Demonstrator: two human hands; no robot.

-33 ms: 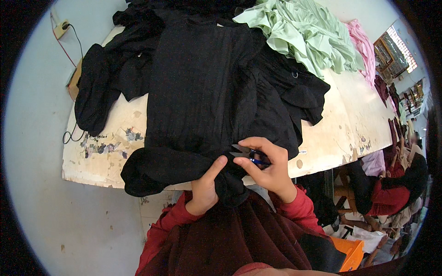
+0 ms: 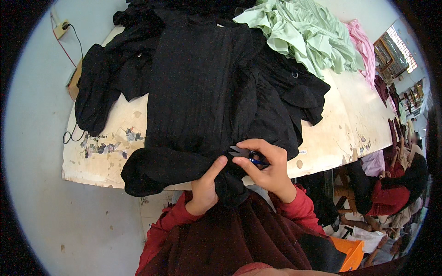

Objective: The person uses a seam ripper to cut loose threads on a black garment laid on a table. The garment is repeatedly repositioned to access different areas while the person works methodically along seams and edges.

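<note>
Black garment: spread across desk, creased; near end bunched at six o'clock, overhanging edge. Small snips: blue handles, silver blades parted, tips toward nine o'clock.

Garment workshop, by the look of it. Broad worn table of pale wood, top stained and flaking. Black woven-cloth garment spread over the middle; more heaped black cloth at 11 o'clock. Crumpled pale-green fabric pile at 1, light-pink fabric pile at 2. Small metal snips with blue handles in the right hand, just right of centre. Other people among loose cloth toward 4.
</note>
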